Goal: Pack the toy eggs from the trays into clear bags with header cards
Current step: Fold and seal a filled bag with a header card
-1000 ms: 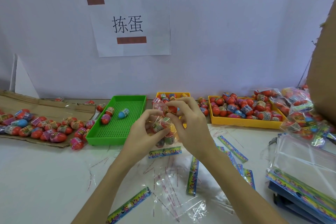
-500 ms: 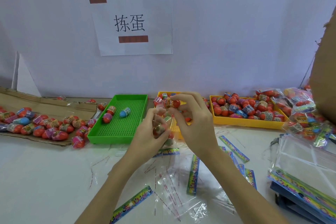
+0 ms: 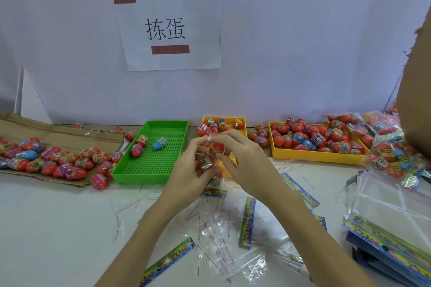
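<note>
Head view — white table (image 3: 58, 228), pale wall (image 3: 303, 42), paper sign (image 3: 170, 28)

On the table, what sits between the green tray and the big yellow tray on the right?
In the head view, a smaller yellow tray holding toy eggs, with a few loose eggs beside it; both hands, gripping a bag of eggs, partly cover it.

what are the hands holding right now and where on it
Both hands hold a clear bag of toy eggs: left hand grips its side, right hand pinches its top.
</note>
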